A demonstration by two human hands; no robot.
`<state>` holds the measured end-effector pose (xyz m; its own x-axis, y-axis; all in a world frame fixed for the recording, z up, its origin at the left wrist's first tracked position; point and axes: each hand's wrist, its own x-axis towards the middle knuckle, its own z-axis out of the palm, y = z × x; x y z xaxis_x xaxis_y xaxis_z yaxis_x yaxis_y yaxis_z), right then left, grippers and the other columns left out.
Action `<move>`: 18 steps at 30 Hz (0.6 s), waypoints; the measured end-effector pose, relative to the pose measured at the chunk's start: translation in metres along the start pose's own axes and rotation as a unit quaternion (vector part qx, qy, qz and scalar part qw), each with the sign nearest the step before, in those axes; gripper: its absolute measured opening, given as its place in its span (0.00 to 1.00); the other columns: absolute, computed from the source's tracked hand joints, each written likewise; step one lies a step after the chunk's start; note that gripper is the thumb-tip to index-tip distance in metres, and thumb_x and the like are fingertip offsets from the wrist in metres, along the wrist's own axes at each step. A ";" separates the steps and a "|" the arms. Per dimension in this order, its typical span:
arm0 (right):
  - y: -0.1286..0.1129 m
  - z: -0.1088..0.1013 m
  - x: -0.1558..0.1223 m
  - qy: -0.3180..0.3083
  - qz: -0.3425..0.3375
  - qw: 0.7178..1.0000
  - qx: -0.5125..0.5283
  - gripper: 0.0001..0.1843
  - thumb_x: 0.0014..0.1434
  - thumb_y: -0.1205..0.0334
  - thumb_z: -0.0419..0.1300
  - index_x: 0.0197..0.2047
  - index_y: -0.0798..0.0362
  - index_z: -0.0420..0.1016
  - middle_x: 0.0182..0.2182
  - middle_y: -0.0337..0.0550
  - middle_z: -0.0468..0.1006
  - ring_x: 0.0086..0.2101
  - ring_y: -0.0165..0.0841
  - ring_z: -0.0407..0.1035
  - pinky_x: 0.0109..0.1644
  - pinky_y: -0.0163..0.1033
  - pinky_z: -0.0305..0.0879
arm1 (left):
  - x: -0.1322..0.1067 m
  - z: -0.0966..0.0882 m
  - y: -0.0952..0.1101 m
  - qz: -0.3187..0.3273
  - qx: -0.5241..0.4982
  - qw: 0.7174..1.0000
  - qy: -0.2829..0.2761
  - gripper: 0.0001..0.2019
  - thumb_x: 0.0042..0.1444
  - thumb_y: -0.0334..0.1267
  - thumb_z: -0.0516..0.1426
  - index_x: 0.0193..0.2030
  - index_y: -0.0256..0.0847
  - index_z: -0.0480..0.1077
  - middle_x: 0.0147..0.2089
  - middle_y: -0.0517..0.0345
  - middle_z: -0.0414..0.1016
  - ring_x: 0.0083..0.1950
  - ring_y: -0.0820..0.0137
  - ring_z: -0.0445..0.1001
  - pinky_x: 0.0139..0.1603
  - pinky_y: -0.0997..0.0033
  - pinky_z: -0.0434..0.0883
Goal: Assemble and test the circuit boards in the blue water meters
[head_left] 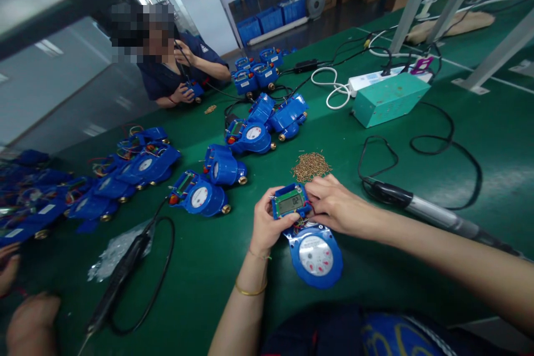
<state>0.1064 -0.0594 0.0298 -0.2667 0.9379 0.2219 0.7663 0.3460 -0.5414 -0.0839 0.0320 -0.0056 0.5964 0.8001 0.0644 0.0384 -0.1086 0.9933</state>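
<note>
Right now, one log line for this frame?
left hand: holds display module | right hand: on module | blue meter: on green table | screw pile: behind

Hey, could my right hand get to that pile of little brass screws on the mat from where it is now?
Probably yes. The right hand rests on the display module of the blue meter, and the screw pile lies just beyond its fingers on the green mat with nothing between. It would have to let go of the module first.
</note>
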 end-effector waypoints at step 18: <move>-0.011 0.028 -0.009 0.128 0.142 0.980 0.046 0.11 0.51 0.79 0.58 0.22 0.56 0.71 0.31 0.42 0.65 0.38 0.36 0.57 0.40 0.42 0.46 | -0.005 0.003 0.008 0.126 0.099 0.984 -0.079 0.35 0.40 0.65 0.67 0.49 0.42 0.72 0.49 0.47 0.82 0.50 0.53 0.81 0.75 0.36 0.37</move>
<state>0.0834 -0.0713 0.0109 0.1152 0.9635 0.2416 0.7290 0.0832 -0.6794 -0.0848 0.0253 0.0012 0.7239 0.6323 0.2759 0.0180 -0.4172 0.9087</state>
